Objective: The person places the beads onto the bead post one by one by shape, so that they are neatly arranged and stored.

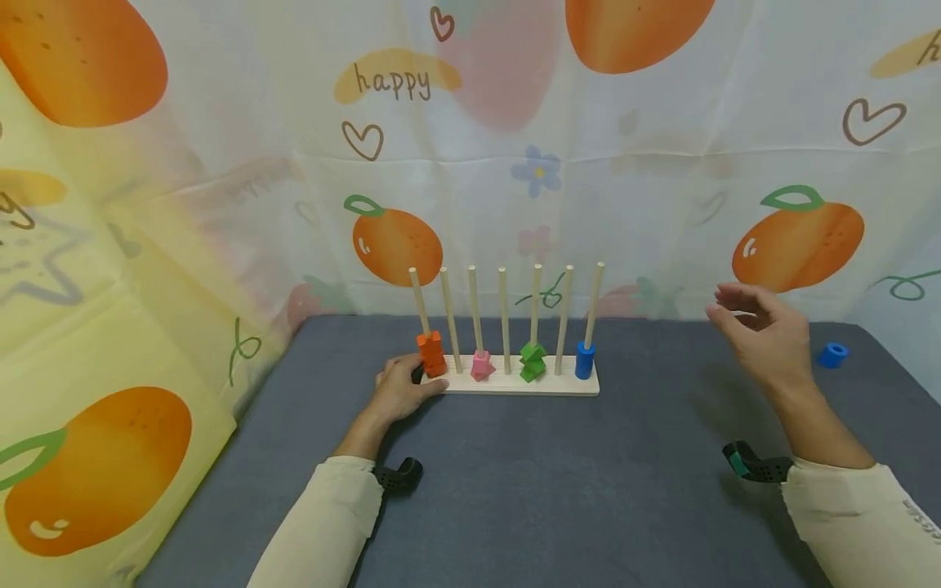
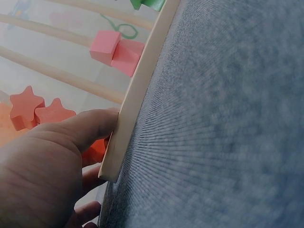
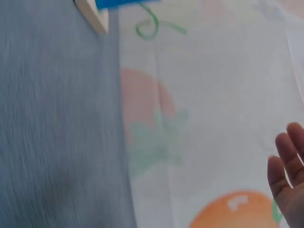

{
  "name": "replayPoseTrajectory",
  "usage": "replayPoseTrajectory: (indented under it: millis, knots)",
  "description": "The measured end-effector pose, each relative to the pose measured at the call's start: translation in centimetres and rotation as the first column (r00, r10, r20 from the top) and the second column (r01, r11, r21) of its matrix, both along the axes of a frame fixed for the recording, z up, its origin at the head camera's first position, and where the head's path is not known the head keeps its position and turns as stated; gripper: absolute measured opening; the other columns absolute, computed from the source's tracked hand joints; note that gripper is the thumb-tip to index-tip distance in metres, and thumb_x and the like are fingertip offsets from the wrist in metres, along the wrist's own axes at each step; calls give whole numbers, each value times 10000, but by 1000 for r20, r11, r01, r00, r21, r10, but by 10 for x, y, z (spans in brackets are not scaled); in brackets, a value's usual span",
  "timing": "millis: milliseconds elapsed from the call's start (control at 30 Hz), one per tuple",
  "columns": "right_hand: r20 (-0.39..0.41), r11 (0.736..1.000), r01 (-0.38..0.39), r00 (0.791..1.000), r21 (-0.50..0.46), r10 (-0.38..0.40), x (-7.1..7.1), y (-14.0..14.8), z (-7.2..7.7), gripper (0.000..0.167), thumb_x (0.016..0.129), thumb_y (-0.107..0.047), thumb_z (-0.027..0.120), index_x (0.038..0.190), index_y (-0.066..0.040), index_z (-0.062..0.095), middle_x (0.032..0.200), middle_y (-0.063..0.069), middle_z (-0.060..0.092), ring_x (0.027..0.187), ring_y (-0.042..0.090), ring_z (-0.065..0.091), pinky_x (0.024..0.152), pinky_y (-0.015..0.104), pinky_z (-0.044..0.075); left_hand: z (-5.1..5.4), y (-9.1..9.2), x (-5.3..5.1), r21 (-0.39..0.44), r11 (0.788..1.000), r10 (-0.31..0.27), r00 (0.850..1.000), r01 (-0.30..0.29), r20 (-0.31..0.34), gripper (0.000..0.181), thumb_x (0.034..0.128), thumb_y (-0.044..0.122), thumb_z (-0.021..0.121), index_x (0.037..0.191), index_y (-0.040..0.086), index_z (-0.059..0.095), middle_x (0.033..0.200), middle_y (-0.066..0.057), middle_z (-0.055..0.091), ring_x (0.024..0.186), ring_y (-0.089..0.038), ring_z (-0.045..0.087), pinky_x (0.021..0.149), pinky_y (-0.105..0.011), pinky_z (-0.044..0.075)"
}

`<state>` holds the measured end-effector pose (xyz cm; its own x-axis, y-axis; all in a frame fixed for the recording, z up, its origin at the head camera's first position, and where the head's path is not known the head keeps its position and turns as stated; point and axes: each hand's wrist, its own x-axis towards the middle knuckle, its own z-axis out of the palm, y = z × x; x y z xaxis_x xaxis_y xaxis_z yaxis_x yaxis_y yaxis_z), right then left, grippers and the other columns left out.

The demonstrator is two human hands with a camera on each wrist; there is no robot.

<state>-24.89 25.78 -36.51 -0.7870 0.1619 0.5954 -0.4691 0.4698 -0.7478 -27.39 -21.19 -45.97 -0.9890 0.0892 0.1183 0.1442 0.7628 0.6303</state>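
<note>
A wooden peg board with several upright pegs stands at the back of the table. Its left end is held by my left hand, the thumb lying on the base and the other fingers behind the end. Orange star-shaped blocks are stacked on the leftmost peg. Farther right, pink blocks, green blocks and a blue cylinder sit on other pegs. My right hand is raised above the table to the right of the board, fingers loosely bent, holding nothing.
A loose blue ring-shaped block lies on the dark grey table beyond my right hand. Patterned cloth hangs directly behind the table, and yellow cloth stands along its left side.
</note>
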Motion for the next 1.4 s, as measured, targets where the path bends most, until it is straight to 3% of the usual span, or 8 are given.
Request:
replayPoseTrajectory:
  millis: [133, 233, 400, 567, 767, 900, 1200, 1400]
  knots:
    - [40, 992, 115, 993, -51, -113, 1, 28, -1, 288, 867, -59, 704, 1153, -34, 682, 996, -131, 640, 878, 3, 580, 704, 103, 429, 0, 1, 1, -3, 1000, -3, 1000, 3, -11, 547, 838, 318, 759, 1306, 84, 603, 1309, -173, 556, 1269, -383, 353, 994, -580, 185]
    - [98, 972, 234, 968, -35, -229, 0, 51, -4, 313, 879, -136, 692, 1183, -62, 678, 985, -191, 596, 884, -40, 532, 704, 103, 389, 0, 1, 1, 3, 1000, -3, 1000, 3, -9, 545, 841, 320, 758, 1309, 88, 603, 1304, -166, 559, 1271, -380, 349, 997, -578, 181]
    - [240, 898, 439, 868, 42, -435, -7, 84, -12, 469, 913, -281, 623, 1345, -104, 576, 1156, -174, 503, 1085, 15, 452, 845, 186, 358, 0, 1, 1, 1, 1000, -6, 1000, 6, -14, 551, 844, 322, 755, 1315, 84, 598, 1305, -167, 560, 1275, -383, 347, 999, -582, 180]
    - [401, 863, 502, 782, 48, -477, -15, 117, -26, 546, 927, -357, 588, 1445, -242, 463, 1424, -34, 394, 1318, 163, 309, 1047, 324, 268, -1, -1, 1, 8, 1000, -5, 1000, 5, -9, 567, 842, 324, 757, 1324, 78, 588, 1314, -170, 551, 1279, -379, 341, 998, -576, 178]
    - [452, 875, 475, 762, 96, -464, -47, 181, -81, 659, 922, -469, 567, 1509, -282, 333, 1540, 68, 274, 1373, 279, 256, 1092, 483, 220, -1, -2, 1, 1, 1000, -4, 1000, 4, 0, 577, 846, 329, 753, 1335, 78, 579, 1324, -170, 543, 1286, -380, 331, 1005, -575, 172]
    - [500, 898, 415, 752, 149, -430, -60, 209, -109, 794, 917, -544, 518, 1553, -187, 203, 1575, 165, 144, 1398, 397, 164, 1060, 586, 216, 0, -1, 1, 6, 1000, -9, 1000, 9, 4, 582, 846, 331, 753, 1343, 85, 575, 1325, -168, 544, 1287, -383, 329, 1008, -579, 167]
    - [634, 937, 275, 690, 215, -348, -31, 168, -73, 832, 980, -415, 443, 1502, 66, 9, 1522, 342, -21, 1349, 554, 88, 994, 677, 206, 1, 0, 2, 15, 1000, -5, 1000, 5, 4, 550, 840, 324, 759, 1314, 94, 599, 1304, -171, 555, 1267, -373, 345, 1013, -565, 164]
    - [656, 934, 185, 671, 304, -346, -32, 165, -75, 815, 981, -400, 461, 1485, 100, 62, 1462, 415, 91, 1264, 610, 215, 943, 677, 289, 1, -1, 1, 18, 1000, -12, 1000, 13, -8, 536, 842, 319, 756, 1302, 87, 607, 1294, -174, 561, 1261, -381, 349, 1005, -573, 166]
